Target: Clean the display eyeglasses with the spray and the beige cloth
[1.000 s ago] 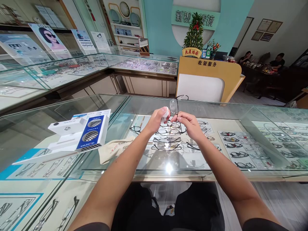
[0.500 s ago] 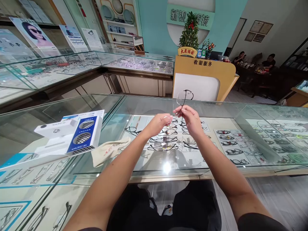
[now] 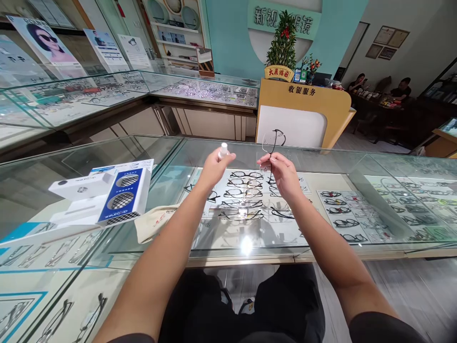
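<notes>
My right hand pinches a pair of thin black-framed glasses by the temple, holding them upright above the glass counter. My left hand is closed round a small white bottle, its cap pointing up, a short way left of the glasses. Both hands hover over the display case, where several rows of glasses lie under the glass.
A blue and white lens display box stands on the counter at the left, with a beige cloth beside it. A yellow cashier desk with a small tree stands behind. Two people sit at a table at far right.
My left hand has moved left and up, away from the glasses, and the white bottle now stands upright in it. My right hand has kept the glasses raised.
</notes>
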Motion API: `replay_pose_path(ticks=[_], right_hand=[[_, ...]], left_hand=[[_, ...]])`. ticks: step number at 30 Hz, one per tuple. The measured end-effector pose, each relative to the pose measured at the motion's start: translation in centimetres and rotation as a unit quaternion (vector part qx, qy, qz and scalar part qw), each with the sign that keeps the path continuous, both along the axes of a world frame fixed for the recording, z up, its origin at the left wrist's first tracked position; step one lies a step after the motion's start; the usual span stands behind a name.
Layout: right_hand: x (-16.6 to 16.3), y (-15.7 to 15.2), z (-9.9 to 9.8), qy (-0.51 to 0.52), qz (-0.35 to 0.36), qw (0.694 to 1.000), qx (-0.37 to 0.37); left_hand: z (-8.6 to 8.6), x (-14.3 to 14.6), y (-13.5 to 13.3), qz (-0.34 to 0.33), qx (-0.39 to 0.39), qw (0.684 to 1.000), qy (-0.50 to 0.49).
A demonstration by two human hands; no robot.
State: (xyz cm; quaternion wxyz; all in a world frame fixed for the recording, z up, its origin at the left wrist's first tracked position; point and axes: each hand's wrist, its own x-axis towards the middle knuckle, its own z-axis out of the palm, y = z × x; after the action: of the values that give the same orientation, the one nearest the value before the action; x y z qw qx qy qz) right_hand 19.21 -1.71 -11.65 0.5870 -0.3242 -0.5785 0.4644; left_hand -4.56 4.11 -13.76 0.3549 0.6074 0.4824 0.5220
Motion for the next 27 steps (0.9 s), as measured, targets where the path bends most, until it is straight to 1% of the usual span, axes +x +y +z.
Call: replay_pose_path(ticks=[3, 6, 8, 10, 13, 17, 21, 27], right_hand=[[0.0, 0.0, 0.1, 0.009, 0.011, 1.0, -0.008], [-0.1, 0.0, 0.0, 0.024, 0.024, 0.999, -0.012], [-0.1, 0.0, 0.0, 0.022, 0.026, 0.999, -0.016], [-0.1, 0.0, 0.0, 0.014, 0.024, 0.999, -0.019], [-0.1, 0.0, 0.0, 0.01, 0.025, 0.999, -0.022], [-0.2, 0.0, -0.1, 0.006, 0.034, 0.999, -0.026], [-0.2, -0.1, 0.0, 0.009, 0.041, 0.999, -0.026], [-0.1, -0.1, 0.0, 0.01, 0.051, 0.998, -0.02]], left_hand=[[-0.9, -1.6, 1.8, 0.081, -0.047, 0.995, 0.03], [-1.9, -3.0, 3.1, 0.163, -0.088, 0.976, 0.118], [-2.4, -3.7, 3.6, 0.191, -0.104, 0.959, 0.18], [-2.7, -4.2, 3.8, 0.189, -0.105, 0.951, 0.219], [-2.9, -4.7, 3.8, 0.175, -0.101, 0.947, 0.249], [-3.0, -5.4, 3.7, 0.209, -0.108, 0.928, 0.29], [-3.1, -5.9, 3.8, 0.231, -0.125, 0.918, 0.297], [-3.6, -6.4, 4.0, 0.233, -0.134, 0.917, 0.296]])
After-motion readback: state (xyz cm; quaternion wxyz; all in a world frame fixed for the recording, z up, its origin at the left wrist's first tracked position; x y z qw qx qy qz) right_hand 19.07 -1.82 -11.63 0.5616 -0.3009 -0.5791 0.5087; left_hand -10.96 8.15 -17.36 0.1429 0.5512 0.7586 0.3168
